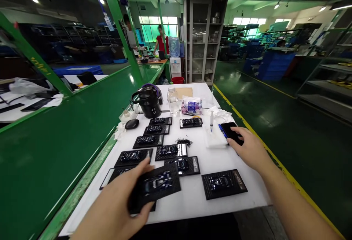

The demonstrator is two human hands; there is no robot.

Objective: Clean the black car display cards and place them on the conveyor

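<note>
My left hand (pixel 118 199) grips a dark model car on a black base plate (pixel 158 184), its thumb and fingers around the plate's left end; the plate is raised off the table and slightly blurred. My right hand (pixel 251 146) is at the table's right edge, thumb and index finger apart over a smartphone (pixel 229 127) with a blue edge. Whether the fingertips touch the phone I cannot tell. Several similar model cars on carbon-patterned plates lie on the white table, one alone at the front right (pixel 224 184) and others in the middle (pixel 170 151).
A small syringe (pixel 211 121) stands by a white pad (pixel 216 137). Black scraps (pixel 184 142) lie mid-table. Farther back are a black kettle-like pot (pixel 150 102), a clear bottle (pixel 173 100) and a tissue pack (pixel 191 106). Two people are in the background. A green frame borders the left.
</note>
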